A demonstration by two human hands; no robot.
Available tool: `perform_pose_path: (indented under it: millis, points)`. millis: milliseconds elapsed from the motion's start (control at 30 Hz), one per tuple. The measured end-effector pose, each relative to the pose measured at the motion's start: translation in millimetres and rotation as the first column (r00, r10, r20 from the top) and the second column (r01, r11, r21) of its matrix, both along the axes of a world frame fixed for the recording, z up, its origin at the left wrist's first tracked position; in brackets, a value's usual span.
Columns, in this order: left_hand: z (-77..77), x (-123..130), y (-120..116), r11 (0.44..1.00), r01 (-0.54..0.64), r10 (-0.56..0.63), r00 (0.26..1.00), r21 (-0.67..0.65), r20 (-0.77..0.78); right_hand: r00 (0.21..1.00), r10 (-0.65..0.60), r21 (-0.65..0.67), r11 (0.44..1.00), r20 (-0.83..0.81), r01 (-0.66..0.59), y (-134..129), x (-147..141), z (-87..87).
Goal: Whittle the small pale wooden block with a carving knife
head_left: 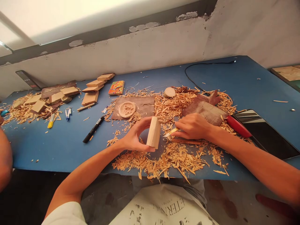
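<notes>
My left hand grips a pale wooden block by its two ends, thumb at the lower end and fingers at the upper. The block has several carved flat faces and is held tilted above the table. Just right of it, my right hand is closed around a utility knife with a yellow handle, its blade pointing left toward the block. A small gap shows between blade and wood. Wood shavings lie thick beneath and around both hands.
On the blue table are a round carved wooden dish on brown sandpaper, a black marker, a tablet, a red-handled object and wooden blocks. Another person's arm is at the left edge.
</notes>
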State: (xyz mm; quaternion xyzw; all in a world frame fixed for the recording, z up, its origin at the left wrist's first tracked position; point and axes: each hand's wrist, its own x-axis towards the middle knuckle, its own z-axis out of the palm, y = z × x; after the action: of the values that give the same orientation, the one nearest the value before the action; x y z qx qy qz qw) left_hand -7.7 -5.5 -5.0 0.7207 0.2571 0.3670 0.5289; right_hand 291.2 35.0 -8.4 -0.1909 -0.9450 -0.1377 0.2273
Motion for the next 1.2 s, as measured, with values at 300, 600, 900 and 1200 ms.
perform_pose_path:
  millis: [300,600,900,1200]
  points:
    - [1.8,-0.4,0.7,0.994,0.004,0.005,0.997,0.107,-0.081,1.0,-0.007,-0.013,1.0,0.015,0.007,0.3,0.5,-2.4]
    - [8.0,1.1,-1.9,0.992,0.02,-0.008,0.995,0.124,-0.097,1.0,0.0,-0.02,1.0,0.017,0.0,0.7,0.1,-2.7]
    - [5.6,1.1,-2.6,0.993,0.04,-0.032,0.997,0.113,-0.07,0.999,-0.014,-0.03,0.999,0.029,0.015,0.7,0.0,-4.3]
    - [5.3,1.6,-3.2,0.992,0.041,-0.034,0.997,0.119,-0.063,0.999,-0.016,-0.031,0.999,0.044,0.017,0.7,-0.1,-3.0]
